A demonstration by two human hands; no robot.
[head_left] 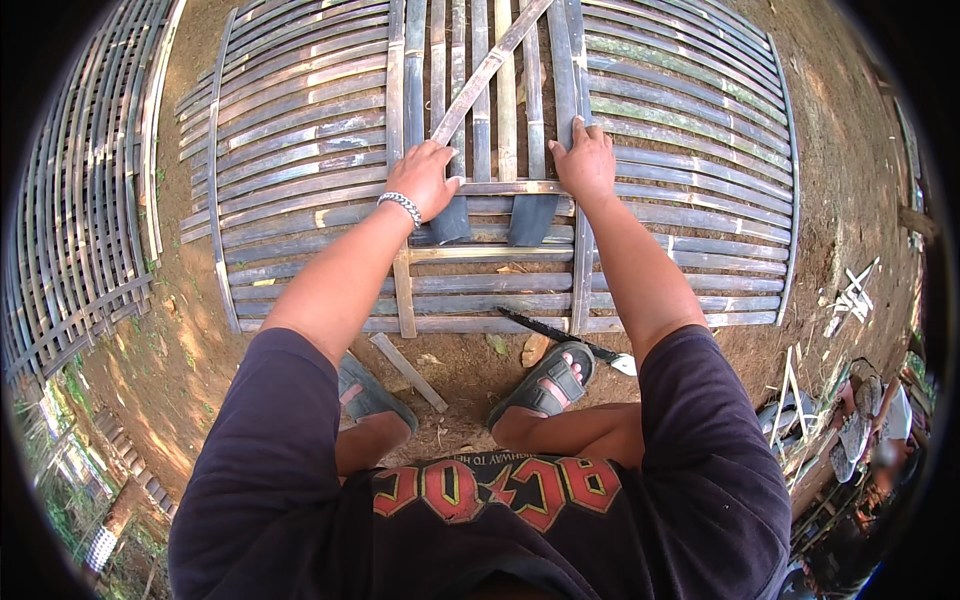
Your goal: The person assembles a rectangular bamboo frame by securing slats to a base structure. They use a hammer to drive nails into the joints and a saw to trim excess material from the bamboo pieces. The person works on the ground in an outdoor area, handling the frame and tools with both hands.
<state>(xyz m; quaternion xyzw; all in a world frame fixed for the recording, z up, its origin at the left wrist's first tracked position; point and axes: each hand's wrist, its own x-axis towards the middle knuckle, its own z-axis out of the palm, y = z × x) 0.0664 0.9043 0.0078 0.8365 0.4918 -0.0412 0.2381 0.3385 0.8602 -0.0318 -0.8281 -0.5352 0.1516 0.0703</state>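
A panel of bamboo slats point(690, 130) lies flat on the dirt in front of me. My left hand point(425, 178), with a metal bracelet at the wrist, presses down on the slats near a diagonal bamboo strip point(490, 68). My right hand point(585, 160) lies flat, fingers spread, on an upright slat at the panel's middle. Neither hand grips anything. Two dark flat pieces point(532, 218) stick out under a cross slat point(500, 187) between my hands. My sandalled feet point(550, 380) stand at the panel's near edge.
A long dark blade point(555, 332) lies on the ground by my right foot. A loose stick point(408, 372) rests near my left foot. Another bamboo panel point(75, 220) lies at the left. Bamboo offcuts point(850, 295) and a person point(880, 430) are at the right.
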